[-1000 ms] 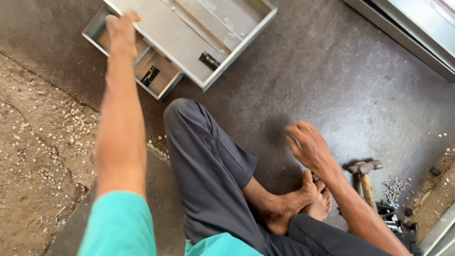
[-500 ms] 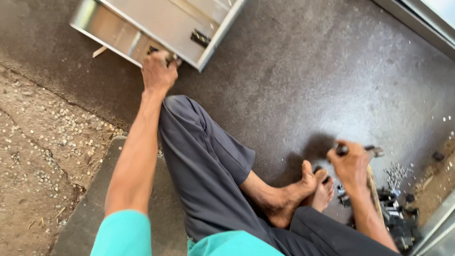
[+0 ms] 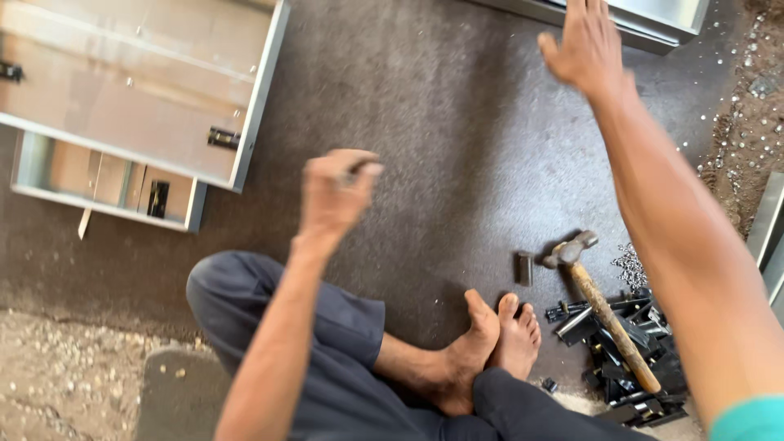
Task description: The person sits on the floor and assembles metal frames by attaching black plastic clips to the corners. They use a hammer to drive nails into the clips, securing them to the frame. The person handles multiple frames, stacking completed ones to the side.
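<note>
Over floor, left hand (image 3: 336,189): fingers curled shut, contents unclear.
Right hand (image 3: 586,45): raised far right, fingers loosely spread.
Hammer (image 3: 603,309): lying near right.

Left hand (image 3: 336,189) is seen raised and blurred, closed into a loose fist about a small dark piece, well left of the hammer (image 3: 606,313). Right hand (image 3: 585,45) is held open, fingers spread, far above the hammer, near a metal frame (image 3: 653,20). Hammer is laid across a pile of black metal parts (image 3: 633,359), just right of the bare feet (image 3: 494,347). A metal tray (image 3: 139,98) is lying far left.
</note>
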